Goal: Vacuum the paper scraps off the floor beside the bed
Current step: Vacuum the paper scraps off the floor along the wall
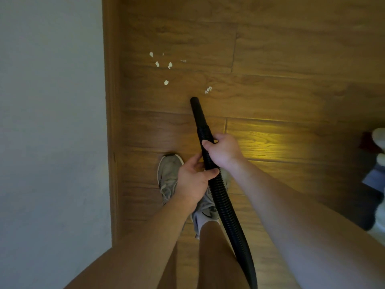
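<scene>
A black ribbed vacuum hose (224, 203) runs up from the bottom of the view and ends in a smooth black nozzle (197, 110) pointing at the wooden floor (281, 90). My right hand (224, 150) grips the hose just behind the nozzle. My left hand (192, 177) holds it a little lower, fingers wrapped round it. Several small white paper scraps (166, 82) lie on the floor beyond the nozzle tip; the nearest scrap (208, 89) is just past it to the right.
The bed's pale sheet (52, 122) and its wooden side rail (111, 122) fill the left. My grey shoe (168, 174) stands on the floor below the hands. Blurred dark and white objects (375, 178) sit at the right edge.
</scene>
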The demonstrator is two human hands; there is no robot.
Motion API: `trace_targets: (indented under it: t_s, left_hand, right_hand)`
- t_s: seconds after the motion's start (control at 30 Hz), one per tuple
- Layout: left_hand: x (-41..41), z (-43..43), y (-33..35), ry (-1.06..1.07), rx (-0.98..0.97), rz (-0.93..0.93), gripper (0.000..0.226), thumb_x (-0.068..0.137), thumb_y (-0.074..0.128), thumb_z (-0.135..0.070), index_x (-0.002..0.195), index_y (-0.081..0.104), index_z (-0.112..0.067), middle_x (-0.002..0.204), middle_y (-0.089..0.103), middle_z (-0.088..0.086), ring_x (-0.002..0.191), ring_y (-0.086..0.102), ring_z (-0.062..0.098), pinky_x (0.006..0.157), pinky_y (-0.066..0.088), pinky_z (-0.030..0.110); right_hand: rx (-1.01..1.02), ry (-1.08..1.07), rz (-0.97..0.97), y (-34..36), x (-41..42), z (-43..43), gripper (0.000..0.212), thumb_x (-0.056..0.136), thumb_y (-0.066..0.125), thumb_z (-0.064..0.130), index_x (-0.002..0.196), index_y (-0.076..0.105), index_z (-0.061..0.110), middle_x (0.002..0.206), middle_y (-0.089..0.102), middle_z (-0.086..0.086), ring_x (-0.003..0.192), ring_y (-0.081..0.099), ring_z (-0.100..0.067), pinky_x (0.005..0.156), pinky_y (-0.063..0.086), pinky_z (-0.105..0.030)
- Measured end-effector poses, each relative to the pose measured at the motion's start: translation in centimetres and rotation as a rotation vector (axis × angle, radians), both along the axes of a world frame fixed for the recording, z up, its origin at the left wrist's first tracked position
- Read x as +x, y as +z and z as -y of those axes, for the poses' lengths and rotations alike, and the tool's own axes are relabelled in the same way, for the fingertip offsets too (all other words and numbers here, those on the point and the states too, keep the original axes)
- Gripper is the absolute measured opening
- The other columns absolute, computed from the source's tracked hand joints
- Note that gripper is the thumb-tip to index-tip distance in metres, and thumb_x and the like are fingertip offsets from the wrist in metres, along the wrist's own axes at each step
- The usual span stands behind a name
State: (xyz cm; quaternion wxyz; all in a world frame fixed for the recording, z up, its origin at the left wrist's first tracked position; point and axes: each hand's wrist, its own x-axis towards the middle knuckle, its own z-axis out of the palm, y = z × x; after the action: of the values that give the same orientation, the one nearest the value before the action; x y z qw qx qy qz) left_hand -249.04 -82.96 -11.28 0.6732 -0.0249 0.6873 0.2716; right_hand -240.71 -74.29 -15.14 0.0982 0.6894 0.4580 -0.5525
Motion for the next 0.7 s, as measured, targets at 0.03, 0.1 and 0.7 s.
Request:
trace_targets:
  t_s: [0.03, 0.1, 0.7]
  left_hand:
    - [0.2, -0.1, 0.1, -0.009, 0.002, 0.004, 0.068, 0.083, 0.074, 0.005, 0.144, 0.053, -0.017, 0.111, 0.075, 0.008, 0.099, 0.074, 0.024, 0.096, 0.057, 0.051]
    - [0.7, -0.5, 0.1, -0.028, 0.006, 0.007, 0.069, 0.084, 0.074, 0.004, 0.145, 0.053, -0.018, 0.112, 0.075, 0.008, 0.099, 0.074, 0.025, 0.095, 0.057, 0.050]
    - [4.2, -3.3, -0.1, -0.006, -0.017, 0.043, 0.074, 0.083, 0.073, 0.009, 0.148, 0.049, -0.017, 0.118, 0.072, 0.014, 0.104, 0.072, 0.029, 0.096, 0.057, 0.049]
  right_hand:
    - [-0.001, -0.022, -0.002, 0.0, 0.3, 0.0, 0.031, 0.096, 0.061, 0.035, 0.118, 0.070, 0.017, 0.102, 0.072, -0.004, 0.095, 0.068, -0.024, 0.077, 0.053, -0.029]
    - [0.004, -0.065, -0.003, 0.0, 1.0, -0.1, 0.033, 0.096, 0.060, 0.035, 0.122, 0.069, 0.017, 0.106, 0.072, -0.004, 0.095, 0.067, -0.022, 0.076, 0.050, -0.027]
    - [-0.021, -0.071, 0.028, -0.1, 4.4, -2.9, 0.034, 0.097, 0.060, 0.037, 0.122, 0.068, 0.016, 0.107, 0.072, -0.006, 0.086, 0.063, -0.021, 0.070, 0.044, -0.025]
